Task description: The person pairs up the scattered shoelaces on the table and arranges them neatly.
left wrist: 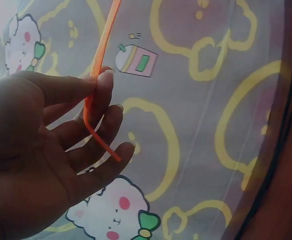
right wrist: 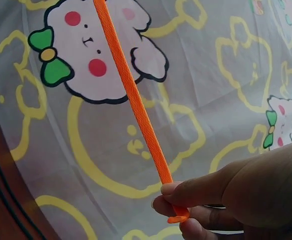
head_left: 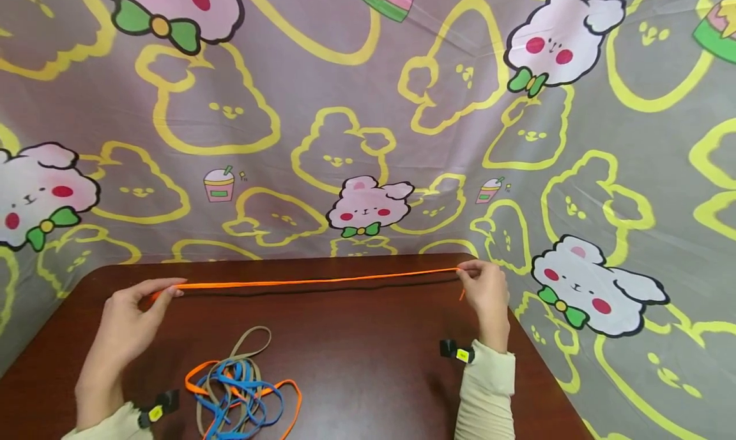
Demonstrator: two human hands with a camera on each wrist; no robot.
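An orange flat shoelace (head_left: 322,280) is stretched nearly level above the far part of the table. My left hand (head_left: 128,325) pinches one end between thumb and index finger; in the left wrist view a short tail (left wrist: 103,142) hangs past the grip, and the other fingers are loosely bent. At the other end, my right hand (head_left: 486,293) pinches the lace, whose small curled tip (right wrist: 178,218) pokes out below the thumb in the right wrist view. Nearer the front lies a tangled pile of blue laces (head_left: 275,395), tan laces (head_left: 257,333) and orange laces (head_left: 299,398).
A dark lace (head_left: 299,291) runs across the dark red-brown table (head_left: 368,344), just below the stretched one in view. Behind and to the sides hangs a grey cloth (head_left: 322,76) with bunny prints. Small black cameras sit on both wrists.
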